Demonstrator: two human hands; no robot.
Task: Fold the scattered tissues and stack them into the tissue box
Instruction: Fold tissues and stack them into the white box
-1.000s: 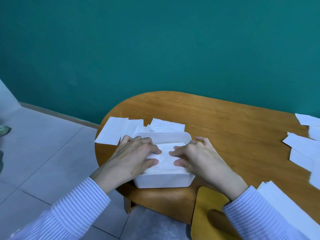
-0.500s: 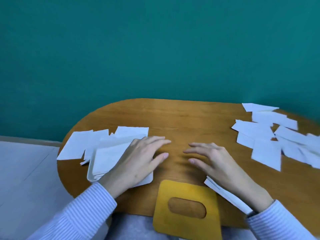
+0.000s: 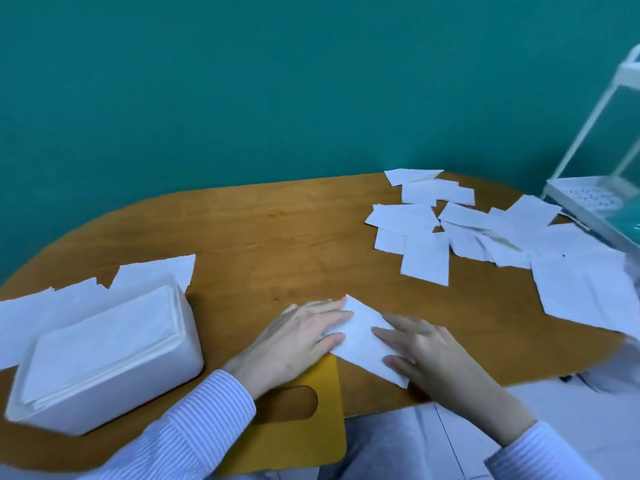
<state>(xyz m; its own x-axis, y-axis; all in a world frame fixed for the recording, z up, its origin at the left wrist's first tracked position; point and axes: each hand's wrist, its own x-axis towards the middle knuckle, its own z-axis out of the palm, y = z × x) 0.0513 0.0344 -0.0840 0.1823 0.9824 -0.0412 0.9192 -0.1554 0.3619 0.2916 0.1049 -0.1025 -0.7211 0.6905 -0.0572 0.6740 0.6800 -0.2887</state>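
Two hands: left hand [image 3: 294, 344] and right hand [image 3: 436, 355] now press one tissue [image 3: 363, 337], fingers straight, slightly spread.
Tissue: flat on table [image 3: 277, 237], newly between the hands.
Tissue box [image 3: 104, 355]: filled, left; hands have left it.
Scattered tissues [image 3: 485, 233]: far right.

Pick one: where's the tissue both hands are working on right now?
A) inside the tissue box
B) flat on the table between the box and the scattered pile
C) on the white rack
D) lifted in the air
B: the tissue lies flat on the table, with the left hand and right hand pressing its ends, the tissue box to its left and the scattered tissues to its right.
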